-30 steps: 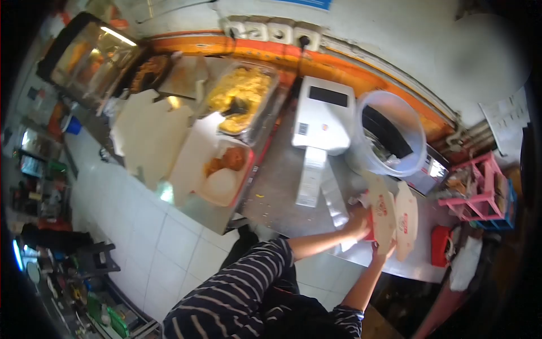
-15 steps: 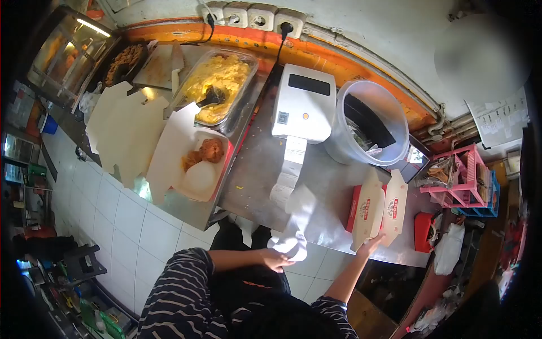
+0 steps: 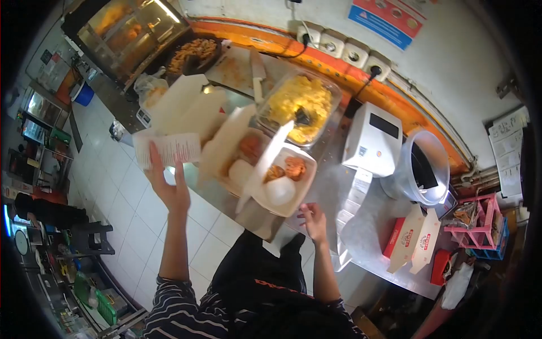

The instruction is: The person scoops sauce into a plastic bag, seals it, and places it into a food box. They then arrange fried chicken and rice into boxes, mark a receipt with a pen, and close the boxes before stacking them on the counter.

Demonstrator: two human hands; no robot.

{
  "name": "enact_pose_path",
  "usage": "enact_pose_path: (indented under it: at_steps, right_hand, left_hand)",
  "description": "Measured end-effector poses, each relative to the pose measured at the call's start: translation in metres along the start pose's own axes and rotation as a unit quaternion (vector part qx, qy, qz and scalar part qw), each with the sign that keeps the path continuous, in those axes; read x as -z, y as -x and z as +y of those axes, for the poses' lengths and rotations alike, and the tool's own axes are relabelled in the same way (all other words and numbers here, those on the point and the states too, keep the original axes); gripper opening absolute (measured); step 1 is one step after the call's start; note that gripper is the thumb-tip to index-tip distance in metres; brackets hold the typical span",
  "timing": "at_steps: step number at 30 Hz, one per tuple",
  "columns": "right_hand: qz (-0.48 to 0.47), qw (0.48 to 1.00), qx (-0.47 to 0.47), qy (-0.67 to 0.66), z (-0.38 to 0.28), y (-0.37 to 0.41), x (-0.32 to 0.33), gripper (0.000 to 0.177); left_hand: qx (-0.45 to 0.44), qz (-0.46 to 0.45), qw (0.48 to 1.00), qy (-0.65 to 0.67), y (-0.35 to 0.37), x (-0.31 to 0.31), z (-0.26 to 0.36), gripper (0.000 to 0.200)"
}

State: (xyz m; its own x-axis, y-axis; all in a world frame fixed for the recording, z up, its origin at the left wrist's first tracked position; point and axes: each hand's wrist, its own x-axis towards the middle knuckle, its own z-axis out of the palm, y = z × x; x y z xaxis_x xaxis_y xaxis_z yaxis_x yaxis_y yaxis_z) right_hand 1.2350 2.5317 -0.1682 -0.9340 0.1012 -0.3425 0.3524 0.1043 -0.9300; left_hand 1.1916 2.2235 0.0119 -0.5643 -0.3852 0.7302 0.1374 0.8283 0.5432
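My left hand [image 3: 169, 189] is raised over the floor side of the counter, its thumb and fingers on a printed paper slip [image 3: 191, 148]. My right hand [image 3: 314, 221] hangs beside the near corner of an open food box [image 3: 261, 203], fingers loosely bent and apart, nothing visible in them. Inside that box lie a white mound of rice [image 3: 280, 191] and fried chicken [image 3: 295, 168]. A second open box [image 3: 228, 192], partly behind the first one's raised lid, also has rice and chicken. Further left stand pale open box lids [image 3: 180, 107].
A yellow food tray [image 3: 299, 107] and a knife [image 3: 257, 73] lie at the back. The white label printer [image 3: 372, 138] trails a paper strip [image 3: 354, 195] towards the counter edge. To the right are a clear tub [image 3: 403, 183], red-sided boxes [image 3: 409, 243] and a pink basket [image 3: 480, 220].
The view has swung left. My left hand has left the printer's strip area and moved left with the slip. My right hand has let go of the red-sided boxes and come beside the open box.
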Motion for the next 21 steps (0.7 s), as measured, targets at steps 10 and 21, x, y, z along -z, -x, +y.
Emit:
enact_pose_path:
  at_steps: [10,21]
  right_hand:
    - [0.047,0.997,-0.065,0.017,0.003,-0.019,0.001,0.049]
    - [0.107,0.939,-0.15,-0.29,0.007,-0.01,-0.002,0.062]
  left_hand:
    - [0.033,-0.652,0.746,0.132,0.022,-0.036,-0.049,0.048]
    - [0.549,-0.589,0.464,0.369,0.13,-0.154,-0.134,0.043]
